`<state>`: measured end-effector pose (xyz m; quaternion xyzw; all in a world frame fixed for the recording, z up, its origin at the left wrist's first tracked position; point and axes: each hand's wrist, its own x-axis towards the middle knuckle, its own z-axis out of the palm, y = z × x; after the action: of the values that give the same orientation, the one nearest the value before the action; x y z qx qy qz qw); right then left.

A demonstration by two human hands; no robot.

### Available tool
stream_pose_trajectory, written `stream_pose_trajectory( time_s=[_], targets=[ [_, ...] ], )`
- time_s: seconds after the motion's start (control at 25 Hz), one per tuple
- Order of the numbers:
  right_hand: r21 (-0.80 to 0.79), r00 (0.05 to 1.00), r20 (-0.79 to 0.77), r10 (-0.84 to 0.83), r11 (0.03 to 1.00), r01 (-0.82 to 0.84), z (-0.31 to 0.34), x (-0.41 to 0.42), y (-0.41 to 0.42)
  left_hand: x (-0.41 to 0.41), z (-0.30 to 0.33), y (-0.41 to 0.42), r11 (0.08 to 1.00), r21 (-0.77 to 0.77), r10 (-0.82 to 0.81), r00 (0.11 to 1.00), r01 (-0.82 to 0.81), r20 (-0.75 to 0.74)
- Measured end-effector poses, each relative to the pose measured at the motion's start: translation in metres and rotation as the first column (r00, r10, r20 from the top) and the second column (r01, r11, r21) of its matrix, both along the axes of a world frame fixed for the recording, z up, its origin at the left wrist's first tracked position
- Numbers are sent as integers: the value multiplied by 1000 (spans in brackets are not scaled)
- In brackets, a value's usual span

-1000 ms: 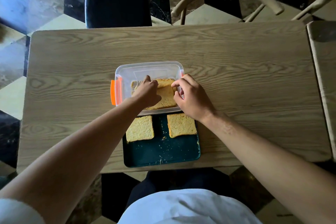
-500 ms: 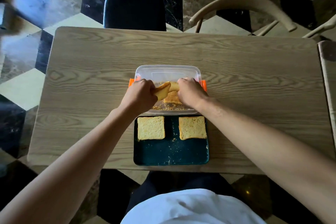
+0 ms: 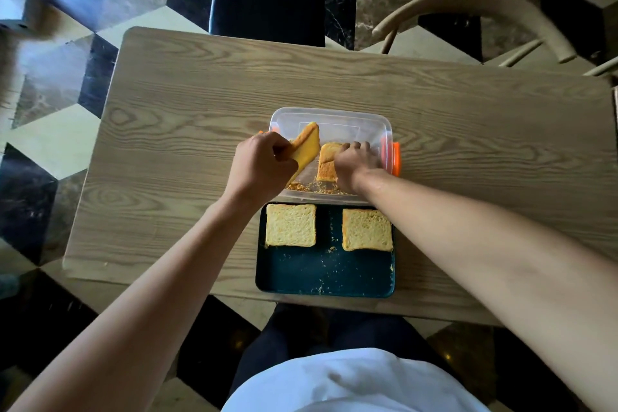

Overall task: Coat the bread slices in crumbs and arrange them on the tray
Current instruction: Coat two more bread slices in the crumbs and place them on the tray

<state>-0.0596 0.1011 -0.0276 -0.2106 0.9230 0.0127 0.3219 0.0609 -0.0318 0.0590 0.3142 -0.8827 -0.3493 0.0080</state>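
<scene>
A clear plastic container (image 3: 351, 120) with orange clips holds crumbs along its near side. My left hand (image 3: 261, 167) grips a yellow bread slice (image 3: 306, 149), tilted up over the container's left side. My right hand (image 3: 357, 164) reaches into the container and rests on a second slice (image 3: 327, 162) lying in the crumbs; its fingers look curled on that slice's far edge. A dark teal tray (image 3: 321, 274) sits in front of the container. Two crumbed slices lie on its far half, one at the left (image 3: 290, 225) and one at the right (image 3: 367, 233).
Everything rests on a wooden table (image 3: 468, 130). A dark-cushioned chair (image 3: 267, 0) and a curved wooden chair (image 3: 475, 7) stand at the far side. Loose crumbs dot the tray's near half. The tray's near edge reaches the table's front edge.
My left hand has lifted one slice up and to the left, tilting it on edge. My right hand has let go of that slice and moved down onto the slice underneath.
</scene>
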Motion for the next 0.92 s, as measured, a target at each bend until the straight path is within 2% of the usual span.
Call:
stream_pose_trajectory(
  time_s=[0.16,0.32,0.4,0.52,0.6,0.72,0.92],
  targets=[
    [-34,1000,5,-23,999,23,-4,-4,-3,-1,0,0,999,33,24,1000,-24,-10],
    [-24,986,65,-152,988,154,-2,-9,-1,-1,-2,0,997,57,45,999,-44,-12],
    [-3,997,42,-59,998,59,2,-12,1,-1,-3,-1,996,72,60,998,-59,-11],
    [-26,980,-64,186,982,-188,7,-11,5,0,-3,-1,993,96,75,997,-74,-6],
    [-78,970,-65,234,968,-239,14,-10,9,0,0,0,988,130,85,996,-83,-8],
    [-143,991,6,135,981,-133,30,-8,17,0,5,0,976,195,105,994,-100,-15],
    [-347,996,-88,17,937,-47,69,-1,37,6,20,-6,938,321,158,985,-127,-72]
  ],
)
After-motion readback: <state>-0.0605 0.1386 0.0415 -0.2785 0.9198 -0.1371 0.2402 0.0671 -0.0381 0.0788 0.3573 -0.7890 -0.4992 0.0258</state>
